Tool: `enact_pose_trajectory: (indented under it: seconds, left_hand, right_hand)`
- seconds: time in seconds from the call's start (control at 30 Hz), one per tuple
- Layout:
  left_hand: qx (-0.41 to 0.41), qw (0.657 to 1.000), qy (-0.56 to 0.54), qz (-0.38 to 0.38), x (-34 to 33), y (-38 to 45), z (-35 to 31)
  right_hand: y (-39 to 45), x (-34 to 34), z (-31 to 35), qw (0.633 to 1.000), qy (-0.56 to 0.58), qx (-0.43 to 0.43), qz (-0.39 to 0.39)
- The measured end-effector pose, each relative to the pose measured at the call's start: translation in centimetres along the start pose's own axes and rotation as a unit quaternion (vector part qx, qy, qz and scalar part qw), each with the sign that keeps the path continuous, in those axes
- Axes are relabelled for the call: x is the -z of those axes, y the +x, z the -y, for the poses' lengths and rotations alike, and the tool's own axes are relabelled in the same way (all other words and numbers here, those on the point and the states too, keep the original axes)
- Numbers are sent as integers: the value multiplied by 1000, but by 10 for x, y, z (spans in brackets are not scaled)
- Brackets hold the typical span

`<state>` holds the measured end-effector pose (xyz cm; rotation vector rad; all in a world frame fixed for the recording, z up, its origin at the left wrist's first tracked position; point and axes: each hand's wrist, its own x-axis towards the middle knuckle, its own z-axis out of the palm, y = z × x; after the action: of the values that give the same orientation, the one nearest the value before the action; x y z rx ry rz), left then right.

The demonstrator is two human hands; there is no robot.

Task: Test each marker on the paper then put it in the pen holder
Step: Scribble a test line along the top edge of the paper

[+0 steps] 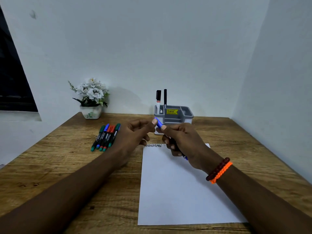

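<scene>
The wooden desk (67, 166) took up the whole lower scene, and the sheet of paper (177, 191) lay on it, the landmark for everything else. A black zigzag scribble (154, 145) ran along the paper's far edge. Beyond that far edge stood the grey pen holder (173, 114), two black-capped markers (161, 97) upright in its left-hand compartment. Off the paper's far-left corner lay a row of five capped markers (105, 137), side by side, waiting.

Now the hands, and both met above the paper's far edge. The right hand (182, 141) was wrapped around the barrel of a blue marker (175, 146), fingers curled tight. The marker's long axis slanted up and away, its blue tail poking out below the palm toward the person, its blue cap (158, 123) aimed at the holder. The left hand (133, 134) came in from the paper's left, thumb and forefinger pinching that cap.

So the cap sat just past the right fist, along the barrel's line, with the left hand already on it. A pull along that axis looked like the move ahead. Whether the cap was seated or already loose could not be told.
</scene>
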<state>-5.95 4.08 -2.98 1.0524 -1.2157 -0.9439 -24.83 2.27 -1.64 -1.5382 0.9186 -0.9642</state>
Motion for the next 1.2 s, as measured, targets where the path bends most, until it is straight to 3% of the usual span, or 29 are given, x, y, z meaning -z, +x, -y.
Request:
enact_pose_trajectory:
  seconds: [0.37,0.67,0.8,0.93,1.0,1.1,1.2]
  left_hand:
    - [-42,999,7,-15,-5,1,1]
    - [-67,997,-18,-28,-4,3,3]
    - [-78,993,-39,-83,-1,7,4]
    - [-96,991,64,-65,6,8,9]
    - [-126,981,141,-35,5,5,11]
    - [-215,936,277,28,2,3,15]
    - [-250,879,392,108,0,8,24]
  right_hand:
    - [1,-2,-7,996,-75,49,15]
    - [4,5,-8,993,-109,38,12]
    - [9,19,-6,992,-124,22,-10]
    - [13,39,-8,988,-133,53,-63]
    - [12,45,-6,991,-78,72,-77]
    - [14,54,-2,995,-16,76,-68]
    - [16,58,2,996,68,43,-43]
